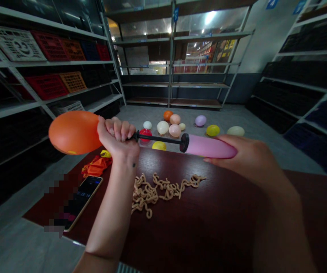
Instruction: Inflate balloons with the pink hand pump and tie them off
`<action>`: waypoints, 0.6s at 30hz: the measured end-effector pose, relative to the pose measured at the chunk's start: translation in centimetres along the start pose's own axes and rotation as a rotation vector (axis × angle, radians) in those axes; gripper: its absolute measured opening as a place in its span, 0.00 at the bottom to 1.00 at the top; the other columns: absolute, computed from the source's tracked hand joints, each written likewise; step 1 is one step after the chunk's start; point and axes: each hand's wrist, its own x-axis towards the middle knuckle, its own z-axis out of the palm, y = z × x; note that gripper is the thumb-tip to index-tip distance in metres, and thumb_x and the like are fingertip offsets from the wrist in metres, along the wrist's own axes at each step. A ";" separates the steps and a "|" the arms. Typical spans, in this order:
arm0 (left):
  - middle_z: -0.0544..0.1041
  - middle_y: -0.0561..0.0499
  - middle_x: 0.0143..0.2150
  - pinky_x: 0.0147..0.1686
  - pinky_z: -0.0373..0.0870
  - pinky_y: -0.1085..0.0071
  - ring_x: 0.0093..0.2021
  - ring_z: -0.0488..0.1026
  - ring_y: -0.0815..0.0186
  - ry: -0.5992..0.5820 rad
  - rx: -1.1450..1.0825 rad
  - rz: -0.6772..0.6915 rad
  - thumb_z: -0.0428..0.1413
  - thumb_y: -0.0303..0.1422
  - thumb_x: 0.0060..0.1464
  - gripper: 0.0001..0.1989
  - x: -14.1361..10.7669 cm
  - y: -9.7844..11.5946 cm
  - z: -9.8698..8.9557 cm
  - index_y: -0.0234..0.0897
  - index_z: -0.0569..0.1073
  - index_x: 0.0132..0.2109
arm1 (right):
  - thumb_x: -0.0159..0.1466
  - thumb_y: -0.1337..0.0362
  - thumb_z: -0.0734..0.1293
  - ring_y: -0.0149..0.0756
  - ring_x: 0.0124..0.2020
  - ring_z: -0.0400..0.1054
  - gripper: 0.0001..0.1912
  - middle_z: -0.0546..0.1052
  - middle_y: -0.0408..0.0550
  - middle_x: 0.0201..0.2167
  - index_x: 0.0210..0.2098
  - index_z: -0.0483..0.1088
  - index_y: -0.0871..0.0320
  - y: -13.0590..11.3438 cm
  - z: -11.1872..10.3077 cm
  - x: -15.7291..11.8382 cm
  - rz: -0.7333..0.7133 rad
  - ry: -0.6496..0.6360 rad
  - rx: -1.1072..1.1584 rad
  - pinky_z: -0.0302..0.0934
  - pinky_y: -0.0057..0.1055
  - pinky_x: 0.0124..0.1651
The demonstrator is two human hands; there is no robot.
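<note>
An inflated orange balloon (75, 132) extends left from my left hand (116, 134), whose fingers are wrapped round its neck and the end of a black rod. That rod (160, 139) runs right into the black cap of a pink hand pump (209, 146). My right hand (243, 155) grips the pump's pink barrel near its far end. Both hands are above a dark red-brown table (209, 220). Beneath them on the table lies a tangle of beige curly strings (149, 191). Uninflated orange and yellow balloons (96, 167) lie behind my left forearm.
A phone (85, 199) lies at the table's left side. Several inflated balloons, among them a purple one (200, 120) and a yellow one (213, 130), are on the floor beyond the table. Shelves with crates (49, 85) stand at left; metal racks (170, 85) are behind.
</note>
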 end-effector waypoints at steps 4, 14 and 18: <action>0.41 0.58 0.14 0.14 0.42 0.72 0.13 0.40 0.73 -0.042 -0.005 -0.028 0.44 0.35 0.70 0.29 -1.2 -1.3 0.5 0.37 0.46 0.20 | 0.58 0.45 0.69 0.42 0.34 0.75 0.21 0.81 0.47 0.35 0.41 0.75 0.55 -1.1 0.6 0.1 -0.150 0.119 -0.065 0.59 0.34 0.34; 0.41 0.59 0.14 0.14 0.42 0.73 0.12 0.42 0.74 -0.047 0.059 -0.138 0.46 0.44 0.69 0.31 -3.6 -3.9 1.0 0.38 0.47 0.20 | 0.58 0.44 0.70 0.44 0.29 0.75 0.23 0.81 0.50 0.29 0.39 0.75 0.58 -4.1 2.0 0.3 -0.241 0.161 -0.163 0.55 0.34 0.30; 0.42 0.60 0.14 0.14 0.43 0.73 0.12 0.42 0.74 -0.004 0.064 -0.161 0.47 0.46 0.69 0.31 -2.3 -4.1 0.1 0.37 0.48 0.20 | 0.59 0.40 0.67 0.47 0.34 0.76 0.32 0.82 0.52 0.37 0.52 0.71 0.57 -3.9 2.6 0.5 -0.159 0.014 -0.145 0.57 0.35 0.32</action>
